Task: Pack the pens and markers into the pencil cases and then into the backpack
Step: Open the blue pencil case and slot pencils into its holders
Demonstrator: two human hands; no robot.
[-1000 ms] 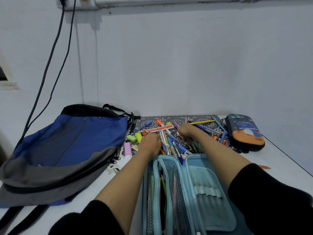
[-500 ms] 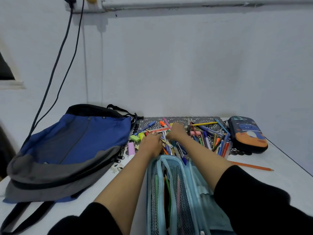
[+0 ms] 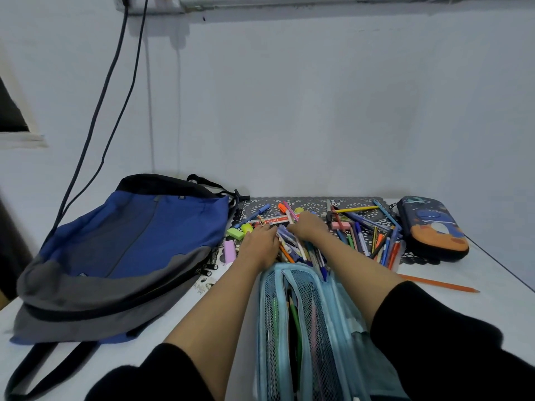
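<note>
Head view: your left hand (image 3: pixel 259 244) lies palm-down on the pens (image 3: pixel 298 250), fingers fairly straight. Your right hand (image 3: pixel 309 227) sits just beside it, fingers curled round a bunch from the same pile. That pile lies on the mat (image 3: pixel 252 205), touching the far end of the open blue case (image 3: pixel 307 314) between your forearms. Left of the pile lies the backpack (image 3: pixel 130 241), flat; right of it the dark case (image 3: pixel 431 227), closed. An orange pencil (image 3: pixel 437 283) lies apart.

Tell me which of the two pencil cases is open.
The light blue mesh case in the foreground: it lies unfolded with pens inside. The dark space-print case at the right looks closed.
</note>
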